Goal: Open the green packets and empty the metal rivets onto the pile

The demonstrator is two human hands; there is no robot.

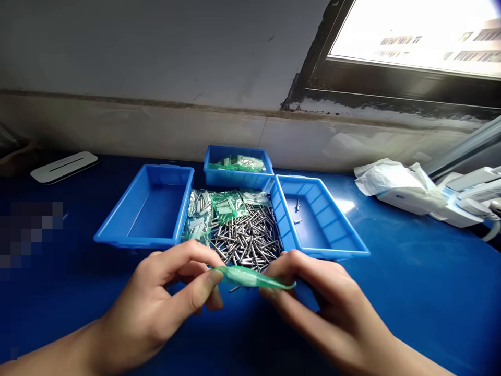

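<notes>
A green plastic bag (245, 277) with pale contents is stretched between my two hands, seen nearly edge-on. My left hand (172, 297) pinches its left end between thumb and forefinger. On the other side, my right hand (317, 297) has its fingers closed on the right part, with the thin tip sticking out past them. Just beyond the bag lies a pile of metal pins (250, 237) on the table. Behind and left of the pile are a green packet (227, 205) and clear packets (201, 202) holding small parts.
An empty-looking blue bin (151, 209) stands left of the pile, a blue bin (323, 219) with a few small pins at right, and another (238, 177) with green bags behind. Far right are white plastic wrappings (399, 183); a white device (64, 166) lies far left.
</notes>
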